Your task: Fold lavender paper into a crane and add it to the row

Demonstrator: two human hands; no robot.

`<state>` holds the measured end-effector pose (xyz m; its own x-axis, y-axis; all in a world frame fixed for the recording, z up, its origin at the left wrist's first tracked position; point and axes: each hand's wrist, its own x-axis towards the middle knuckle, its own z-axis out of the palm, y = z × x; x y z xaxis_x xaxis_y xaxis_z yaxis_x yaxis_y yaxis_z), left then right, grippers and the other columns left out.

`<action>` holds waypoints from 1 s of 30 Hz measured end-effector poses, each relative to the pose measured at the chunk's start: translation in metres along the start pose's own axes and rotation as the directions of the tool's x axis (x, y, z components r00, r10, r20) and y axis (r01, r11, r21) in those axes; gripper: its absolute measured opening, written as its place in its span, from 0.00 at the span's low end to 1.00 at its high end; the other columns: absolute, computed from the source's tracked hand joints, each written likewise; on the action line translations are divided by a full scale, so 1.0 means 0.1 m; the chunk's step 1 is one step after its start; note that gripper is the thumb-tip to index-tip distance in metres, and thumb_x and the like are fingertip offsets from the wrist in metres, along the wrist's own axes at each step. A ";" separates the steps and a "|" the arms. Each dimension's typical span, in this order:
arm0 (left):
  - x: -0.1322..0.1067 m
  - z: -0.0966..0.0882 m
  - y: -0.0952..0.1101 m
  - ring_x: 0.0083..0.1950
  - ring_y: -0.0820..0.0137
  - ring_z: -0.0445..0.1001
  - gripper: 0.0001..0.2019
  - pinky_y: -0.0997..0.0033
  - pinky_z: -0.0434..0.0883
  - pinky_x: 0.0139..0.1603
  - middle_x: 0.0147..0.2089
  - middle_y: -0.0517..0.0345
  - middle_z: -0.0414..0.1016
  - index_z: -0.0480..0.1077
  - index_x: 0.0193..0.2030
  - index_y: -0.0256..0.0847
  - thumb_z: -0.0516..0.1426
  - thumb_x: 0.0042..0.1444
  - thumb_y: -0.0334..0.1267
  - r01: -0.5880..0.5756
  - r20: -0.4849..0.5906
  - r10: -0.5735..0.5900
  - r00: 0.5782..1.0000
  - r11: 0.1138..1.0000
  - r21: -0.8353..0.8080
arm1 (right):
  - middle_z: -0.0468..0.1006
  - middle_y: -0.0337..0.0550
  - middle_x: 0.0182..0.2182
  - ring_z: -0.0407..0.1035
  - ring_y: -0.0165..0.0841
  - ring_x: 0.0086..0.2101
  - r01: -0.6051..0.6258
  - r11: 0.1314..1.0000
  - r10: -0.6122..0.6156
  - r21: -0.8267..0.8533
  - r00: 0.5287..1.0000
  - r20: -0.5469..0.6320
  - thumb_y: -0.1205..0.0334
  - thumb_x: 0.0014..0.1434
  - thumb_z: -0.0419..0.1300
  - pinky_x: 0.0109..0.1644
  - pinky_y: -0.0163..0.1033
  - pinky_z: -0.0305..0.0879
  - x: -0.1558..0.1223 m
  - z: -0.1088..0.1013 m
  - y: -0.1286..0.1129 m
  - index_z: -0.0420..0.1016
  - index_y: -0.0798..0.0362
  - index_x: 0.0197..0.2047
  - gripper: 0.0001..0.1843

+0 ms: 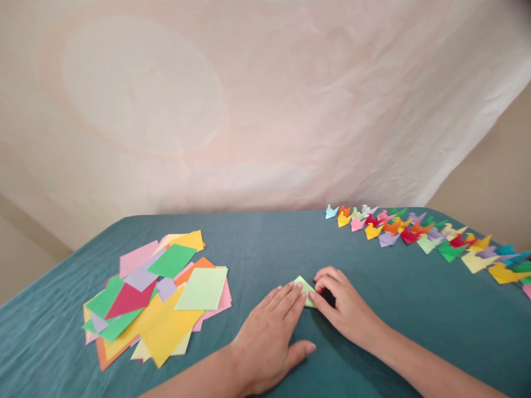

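Pressing down on a small pale-green folded paper triangle (306,288) at the middle of the teal-clothed bench (265,243), the left hand (269,337) lies flat, its grip spread, fingertips on the paper. The right hand (344,307) pinches the triangle's right edge, hiding part of it. A loose pile of coloured paper squares (157,296) lies left; a row of folded paper cranes (423,235) runs off the right edge.

Teal-covered table against a draped pale sheet

A wrinkled teal cloth (257,237) covers the whole table, its far edge curving across the view, and right behind it hangs a creased cream sheet (257,110) that fills the backdrop, a faint round patch showing at its left; plain beige wall (493,177) peeks out on the right, and the light is soft and even.
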<state>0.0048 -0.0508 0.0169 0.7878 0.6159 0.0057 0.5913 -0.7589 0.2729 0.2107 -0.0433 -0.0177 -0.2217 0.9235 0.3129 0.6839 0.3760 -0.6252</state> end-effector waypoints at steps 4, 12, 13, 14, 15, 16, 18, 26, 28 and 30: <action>0.00 0.02 0.01 0.68 0.62 0.44 0.32 0.61 0.51 0.66 0.69 0.49 0.42 0.45 0.67 0.37 0.44 0.61 0.53 0.015 0.010 -0.015 1.000 1.000 -0.016 | 0.67 0.44 0.37 0.63 0.36 0.40 0.011 1.000 -0.011 -0.024 1.000 -0.007 0.64 0.58 0.54 0.45 0.44 0.61 0.00 0.00 0.01 0.64 0.52 0.31 0.04; -0.01 0.02 -0.01 0.69 0.62 0.40 0.31 0.60 0.48 0.67 0.69 0.52 0.40 0.43 0.67 0.40 0.45 0.61 0.52 -0.012 -0.001 0.012 1.000 1.000 -0.021 | 0.67 0.44 0.35 0.63 0.36 0.38 0.031 0.998 -0.032 -0.059 0.999 -0.016 0.66 0.58 0.53 0.43 0.44 0.62 0.01 0.02 0.03 0.65 0.52 0.33 0.03; -0.01 0.02 -0.01 0.69 0.62 0.40 0.31 0.60 0.48 0.67 0.69 0.53 0.40 0.43 0.67 0.40 0.45 0.61 0.52 -0.020 -0.004 0.020 1.000 1.000 -0.018 | 0.67 0.44 0.35 0.63 0.36 0.38 0.033 0.997 -0.035 -0.062 0.999 -0.018 0.66 0.58 0.53 0.43 0.44 0.62 0.01 0.02 0.03 0.65 0.52 0.32 0.03; -0.01 0.02 -0.01 0.69 0.62 0.39 0.31 0.60 0.47 0.67 0.69 0.53 0.39 0.43 0.67 0.41 0.45 0.61 0.52 -0.026 -0.004 0.026 1.000 1.000 -0.015 | 0.67 0.44 0.35 0.63 0.36 0.38 0.035 0.997 -0.036 -0.066 0.999 -0.020 0.66 0.58 0.53 0.43 0.44 0.62 0.01 0.03 0.03 0.65 0.52 0.32 0.03; -0.01 0.01 -0.01 0.69 0.62 0.39 0.31 0.59 0.47 0.67 0.69 0.53 0.39 0.43 0.67 0.41 0.45 0.61 0.52 -0.029 -0.001 0.029 1.000 1.000 -0.012 | 0.67 0.44 0.35 0.64 0.36 0.38 0.035 0.997 -0.037 -0.068 0.999 -0.023 0.66 0.58 0.53 0.43 0.44 0.62 0.01 0.03 0.03 0.65 0.52 0.32 0.03; -0.01 0.01 -0.02 0.69 0.62 0.39 0.31 0.59 0.47 0.67 0.69 0.53 0.38 0.43 0.67 0.41 0.45 0.61 0.51 -0.030 0.005 0.030 1.000 0.999 -0.012 | 0.67 0.44 0.35 0.64 0.36 0.38 0.035 0.997 -0.036 -0.071 0.999 -0.026 0.66 0.58 0.53 0.43 0.44 0.62 0.01 0.03 0.03 0.65 0.52 0.32 0.03; -0.02 0.00 -0.03 0.69 0.63 0.38 0.30 0.59 0.47 0.67 0.69 0.53 0.38 0.44 0.67 0.40 0.45 0.62 0.51 -0.030 0.017 0.031 0.999 0.999 -0.016 | 0.67 0.44 0.35 0.64 0.36 0.38 0.034 0.997 -0.036 -0.073 0.999 -0.028 0.66 0.58 0.53 0.43 0.44 0.62 0.00 0.02 0.02 0.65 0.52 0.32 0.03; -0.02 0.00 -0.03 0.68 0.61 0.42 0.28 0.60 0.50 0.67 0.68 0.52 0.44 0.48 0.66 0.40 0.45 0.62 0.50 -0.013 0.040 0.013 0.999 1.000 -0.015 | 0.68 0.45 0.39 0.64 0.36 0.42 0.107 0.993 -0.103 -0.057 0.993 0.057 0.66 0.60 0.52 0.47 0.44 0.62 -0.09 -0.06 -0.06 0.68 0.51 0.40 0.06; -0.02 0.00 -0.02 0.68 0.61 0.43 0.28 0.60 0.50 0.66 0.68 0.51 0.45 0.49 0.65 0.40 0.46 0.62 0.49 -0.008 0.028 0.008 1.000 1.000 -0.010 | 0.68 0.45 0.40 0.64 0.36 0.42 0.129 0.990 -0.123 -0.062 0.988 0.094 0.66 0.60 0.53 0.47 0.45 0.62 -0.11 -0.07 -0.08 0.68 0.50 0.42 0.07; -0.01 0.01 -0.02 0.68 0.62 0.44 0.27 0.60 0.51 0.66 0.68 0.52 0.46 0.49 0.65 0.40 0.46 0.62 0.49 -0.007 0.004 0.007 1.000 1.000 -0.010 | 0.68 0.45 0.41 0.64 0.36 0.42 0.150 0.987 -0.141 -0.061 0.982 0.125 0.67 0.59 0.53 0.47 0.44 0.63 -0.12 -0.08 -0.09 0.68 0.50 0.43 0.08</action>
<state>0.0026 -0.0503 0.0154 0.7926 0.6098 0.0038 0.5841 -0.7609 0.2827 0.2127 -0.0586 -0.0103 -0.4014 0.8632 0.3061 0.6840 0.5048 -0.5266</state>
